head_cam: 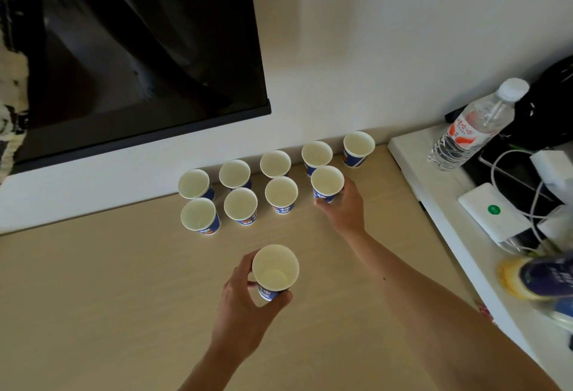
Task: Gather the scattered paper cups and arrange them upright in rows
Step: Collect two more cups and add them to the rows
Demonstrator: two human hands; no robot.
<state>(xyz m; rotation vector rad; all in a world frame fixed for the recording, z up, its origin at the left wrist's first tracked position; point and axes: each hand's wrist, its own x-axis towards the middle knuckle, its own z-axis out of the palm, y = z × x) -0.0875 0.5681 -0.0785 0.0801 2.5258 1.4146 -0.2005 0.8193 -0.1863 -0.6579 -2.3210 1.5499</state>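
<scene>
Paper walls of a blue-printed cup (275, 269) are pinched between the thumb and curled fingers of the left hand (248, 307). The hand holds it upright, mouth up, over the pale wooden tabletop (93, 282), well short of the rows. Farther off and to the right, the right hand (344, 209) curls round the base of the fourth front-row cup (327, 184), at the end of the front row (240, 204). Whether that cup is fully set down cannot be told.

Behind it the back row (275, 163) has five cups along the wall, and its end cup (358, 146) has no partner in front. That gap lies up and to the right of the blue-printed cup, beyond the right hand, which is the nearer of the two. The left arm would probably have to reach across or pass the cup over. The cup's axis is vertical, so no turning seems needed.
</scene>
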